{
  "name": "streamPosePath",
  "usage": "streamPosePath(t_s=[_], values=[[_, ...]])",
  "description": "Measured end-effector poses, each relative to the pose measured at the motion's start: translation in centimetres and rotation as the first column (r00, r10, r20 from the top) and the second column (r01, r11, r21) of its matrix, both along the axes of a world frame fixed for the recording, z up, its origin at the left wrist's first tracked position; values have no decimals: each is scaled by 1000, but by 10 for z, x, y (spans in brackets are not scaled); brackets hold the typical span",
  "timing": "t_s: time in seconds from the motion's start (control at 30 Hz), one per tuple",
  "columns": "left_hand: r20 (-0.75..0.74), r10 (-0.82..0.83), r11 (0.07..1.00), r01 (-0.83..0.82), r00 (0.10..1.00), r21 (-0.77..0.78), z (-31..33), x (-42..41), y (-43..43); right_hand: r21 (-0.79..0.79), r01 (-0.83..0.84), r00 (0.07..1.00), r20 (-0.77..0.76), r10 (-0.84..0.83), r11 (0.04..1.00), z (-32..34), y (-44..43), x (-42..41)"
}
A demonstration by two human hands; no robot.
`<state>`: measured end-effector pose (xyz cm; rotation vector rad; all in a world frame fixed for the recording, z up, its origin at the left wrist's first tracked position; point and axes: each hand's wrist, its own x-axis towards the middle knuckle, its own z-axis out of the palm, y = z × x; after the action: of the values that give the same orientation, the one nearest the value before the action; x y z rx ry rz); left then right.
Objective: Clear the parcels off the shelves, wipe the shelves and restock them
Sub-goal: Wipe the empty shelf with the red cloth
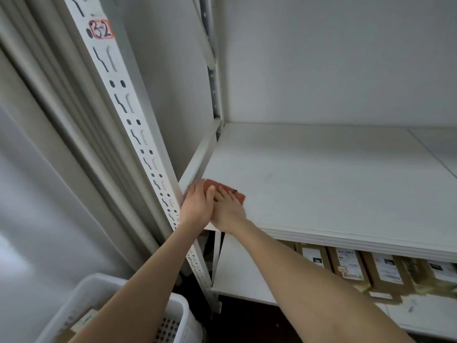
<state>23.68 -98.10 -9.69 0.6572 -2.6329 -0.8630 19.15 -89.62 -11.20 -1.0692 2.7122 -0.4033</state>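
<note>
The left hand rested on the red cloth, fingers extended forward over its left part. The fingertips were blurred. The right hand lay flat on the same cloth, fingers straight and slightly spread, pressing it down. The two hands touched along their inner edges. Neither hand gripped the cloth.

The cloth lay under both hands on the white shelf, at its front left corner. Only its far edge and right corner showed beyond the fingertips. The shelf surface ahead of and to the right of the hands was bare white board.

The perforated post stood just left of the left hand, touching or nearly touching it. A label reading "3-2" sat high on the post, well above the hands.

The parcels stood in a row on the lower shelf, below and to the right of the right hand. They were brown with white labels. A white basket stood below the left forearm and held at least one brown parcel.
</note>
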Motion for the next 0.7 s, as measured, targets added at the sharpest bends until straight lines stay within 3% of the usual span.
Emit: streamPosePath(t_s=[0.13,0.23,0.37,0.43,0.57,0.7], values=[[124,-43,998,47,991,-31,-11,-14,8,53,253,967,-40,-251,966,-5,92,-52],[136,-81,994,90,987,-62,-14,-23,16,68,533,846,-56,-530,843,-4,169,-85],[144,-86,992,98,986,-84,-14,-32,15,75,672,740,-35,-671,737,1,175,-102],[135,-73,995,81,988,-53,-13,-38,8,70,620,785,-48,-618,782,0,138,-104],[77,-90,996,91,993,-18,-9,-45,-2,38,321,946,-70,-318,946,-8,31,-88],[7,-106,993,106,994,-51,-8,-52,-12,71,91,996,-28,-89,993,1,-25,-69]])
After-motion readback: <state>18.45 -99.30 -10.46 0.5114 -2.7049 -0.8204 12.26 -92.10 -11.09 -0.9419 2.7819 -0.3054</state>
